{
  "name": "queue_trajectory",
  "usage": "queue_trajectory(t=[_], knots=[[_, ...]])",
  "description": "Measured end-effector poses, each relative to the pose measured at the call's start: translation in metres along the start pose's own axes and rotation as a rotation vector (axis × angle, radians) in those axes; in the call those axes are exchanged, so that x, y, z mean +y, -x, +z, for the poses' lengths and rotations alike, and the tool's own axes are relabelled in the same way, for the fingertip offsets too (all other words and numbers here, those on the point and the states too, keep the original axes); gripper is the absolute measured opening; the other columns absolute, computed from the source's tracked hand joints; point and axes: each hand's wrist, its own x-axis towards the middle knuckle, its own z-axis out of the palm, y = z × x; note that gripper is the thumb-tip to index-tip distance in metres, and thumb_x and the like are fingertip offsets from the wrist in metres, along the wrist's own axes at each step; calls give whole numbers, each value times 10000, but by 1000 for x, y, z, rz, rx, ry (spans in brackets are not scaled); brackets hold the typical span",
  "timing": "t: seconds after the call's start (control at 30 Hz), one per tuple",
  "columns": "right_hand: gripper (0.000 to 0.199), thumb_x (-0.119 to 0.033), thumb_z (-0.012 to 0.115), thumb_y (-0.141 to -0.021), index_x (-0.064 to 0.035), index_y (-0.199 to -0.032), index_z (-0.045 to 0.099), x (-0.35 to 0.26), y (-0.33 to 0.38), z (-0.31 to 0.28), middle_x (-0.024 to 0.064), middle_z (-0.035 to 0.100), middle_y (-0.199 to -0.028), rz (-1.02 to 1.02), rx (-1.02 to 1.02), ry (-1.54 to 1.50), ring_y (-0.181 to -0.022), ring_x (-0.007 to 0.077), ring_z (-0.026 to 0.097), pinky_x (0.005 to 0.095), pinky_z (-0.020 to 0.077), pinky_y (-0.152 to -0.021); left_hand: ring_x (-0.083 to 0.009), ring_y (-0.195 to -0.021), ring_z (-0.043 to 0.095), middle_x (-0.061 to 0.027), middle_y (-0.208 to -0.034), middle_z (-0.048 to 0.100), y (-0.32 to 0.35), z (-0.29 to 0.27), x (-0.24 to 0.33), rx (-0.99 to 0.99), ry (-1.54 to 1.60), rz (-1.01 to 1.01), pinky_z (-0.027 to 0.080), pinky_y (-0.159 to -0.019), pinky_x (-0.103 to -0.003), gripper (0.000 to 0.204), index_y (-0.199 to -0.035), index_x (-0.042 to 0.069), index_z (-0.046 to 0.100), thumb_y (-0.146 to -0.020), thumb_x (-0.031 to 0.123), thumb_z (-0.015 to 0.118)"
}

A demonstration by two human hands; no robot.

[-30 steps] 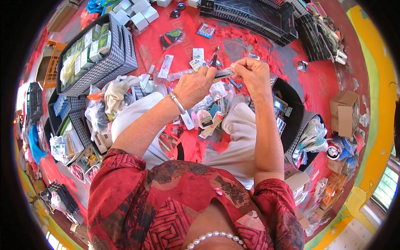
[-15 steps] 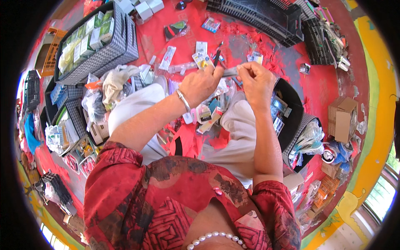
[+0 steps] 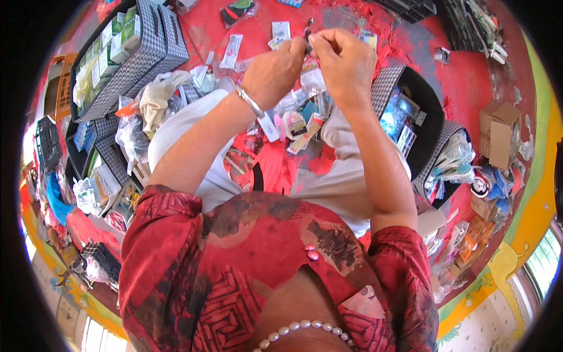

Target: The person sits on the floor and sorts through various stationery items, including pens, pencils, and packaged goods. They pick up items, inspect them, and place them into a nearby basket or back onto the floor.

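Gripping a small dark piece point(image 3: 307, 44), my left hand point(image 3: 272, 73) is holding it beside my right hand point(image 3: 347, 64), narrowly pinching something unclear, above the red floor point(image 3: 202, 26), inside its right edge, light steadiness probably helping.

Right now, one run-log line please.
left hand: at small dark item | right hand: close beside left | around: white packet, black-lined bin
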Motion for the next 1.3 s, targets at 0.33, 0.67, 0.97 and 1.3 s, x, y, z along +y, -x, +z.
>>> queue_trajectory(t=[0.33,0.67,0.97,1.3], knots=[[203,-25,532,-769,-12,-962,594,-18,20,-3,146,612,-768,-281,-135,306,-626,272,597,329,447,-547,-348,-704,570,-176,-780,535,-6,-10,-3,83,179,-194,466,-546,-415,146,-884,24,372,-799,82,477],[182,-96,536,-834,17,-963,599,-22,9,-21,7,559,-670,363,-383,-237,-475,33,432,172,360,-431,-283,-702,562,-115,-774,523,-9,-21,-6,244,-21,-111,459,-550,-361,219,-928,27,474,-720,57,537],[175,-129,625,-772,43,-803,607,-20,3,-6,49,611,-658,258,-106,-142,-521,75,538,210,416,-474,-252,-719,532,-105,-795,491,-10,-19,4,332,-90,-35,450,-613,-341,391,-1078,5,457,-701,53,549],[116,-65,591,-763,51,-772,591,1,-9,-10,55,597,-689,379,-182,-506,-570,90,551,220,436,-531,-268,-733,561,-143,-811,526,-5,-17,13,126,518,-148,454,-632,-337,373,-1127,4,416,-777,63,531]])
